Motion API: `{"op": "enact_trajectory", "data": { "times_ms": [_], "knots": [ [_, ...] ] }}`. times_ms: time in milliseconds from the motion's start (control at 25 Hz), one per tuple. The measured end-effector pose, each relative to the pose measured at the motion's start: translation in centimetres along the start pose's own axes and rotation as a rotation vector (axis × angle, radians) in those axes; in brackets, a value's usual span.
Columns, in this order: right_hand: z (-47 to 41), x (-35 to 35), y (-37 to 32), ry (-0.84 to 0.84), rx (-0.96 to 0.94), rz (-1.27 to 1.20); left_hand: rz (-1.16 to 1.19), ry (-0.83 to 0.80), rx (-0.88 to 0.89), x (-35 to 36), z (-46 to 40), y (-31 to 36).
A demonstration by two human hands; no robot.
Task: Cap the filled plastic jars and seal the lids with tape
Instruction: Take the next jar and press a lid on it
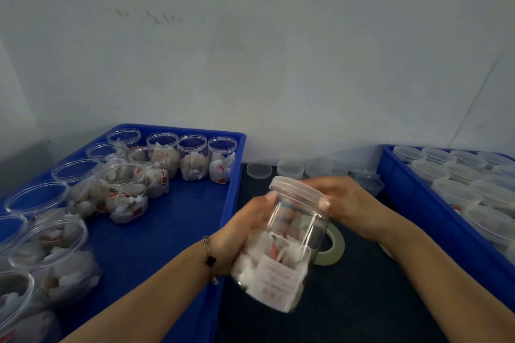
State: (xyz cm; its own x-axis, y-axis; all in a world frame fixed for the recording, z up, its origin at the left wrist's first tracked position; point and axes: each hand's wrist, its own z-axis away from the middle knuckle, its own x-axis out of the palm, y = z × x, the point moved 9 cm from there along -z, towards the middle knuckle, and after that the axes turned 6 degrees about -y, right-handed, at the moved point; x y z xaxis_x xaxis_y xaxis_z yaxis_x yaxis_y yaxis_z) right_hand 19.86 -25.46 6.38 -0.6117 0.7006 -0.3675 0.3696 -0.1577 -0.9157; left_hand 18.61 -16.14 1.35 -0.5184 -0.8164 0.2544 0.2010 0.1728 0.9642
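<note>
Person holds a clear plastic jar of white tea bags [281, 253] in the air over the dark worktop [362, 301], tilted, lid end away from the body. Left hand [239, 234] grip is wrapped round the jar's body, bracelet with black clover charm [209, 259] on that wrist. Right hand [342, 200] grip is curled round the translucent plastic lid [295, 188] sitting on the jar mouth, thumb on the rim. Roll of pale tape [333, 245] lies flat on the worktop just behind the jar, partly hidden. Left: blue plastic tray [167, 231] with uncapped filled jars [192, 159]. Right: second blue plastic tray [412, 192] with capped jars [457, 192]. Loose clear lids [289, 167] sit by the wall between the trays
</note>
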Motion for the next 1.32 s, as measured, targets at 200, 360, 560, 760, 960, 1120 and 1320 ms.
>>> {"op": "enact_trajectory", "data": {
  "times_ms": [200, 360, 560, 760, 960, 1120, 1320],
  "knots": [
    [0.6, 1.0, 5.5, 0.151, 0.53, 0.426, -1.079, 0.319, 0.071, -1.9, 1.1, -0.3],
    [-0.6, 2.8, 3.2, -0.11, 0.342, 0.146, -0.761, 0.198, 0.15, -1.8, 0.6, -0.2],
    [1.3, 1.0, 1.8, -0.261, 0.354, 0.245, -0.72, 0.128, 0.109, -1.5, 0.2, -1.2],
    [1.8, 0.2, 5.0, 0.026, 0.619, 0.754, -1.249, 0.213, 0.135, -0.9, 0.2, -1.2],
    [0.9, 3.0, 1.9, -0.175, 0.266, 0.672, -0.915, 0.25, 0.267, -1.4, 0.8, 0.5],
    [0.9, 3.9, 0.3, 0.15, 0.173, 1.089, -1.166, 0.336, 0.264, -0.7, 1.0, 0.4],
    [0.9, 1.5, 4.3, 0.119, 0.343, 0.616, -1.298, 0.255, 0.198, -0.7, 0.4, -0.7]
  ]
}}
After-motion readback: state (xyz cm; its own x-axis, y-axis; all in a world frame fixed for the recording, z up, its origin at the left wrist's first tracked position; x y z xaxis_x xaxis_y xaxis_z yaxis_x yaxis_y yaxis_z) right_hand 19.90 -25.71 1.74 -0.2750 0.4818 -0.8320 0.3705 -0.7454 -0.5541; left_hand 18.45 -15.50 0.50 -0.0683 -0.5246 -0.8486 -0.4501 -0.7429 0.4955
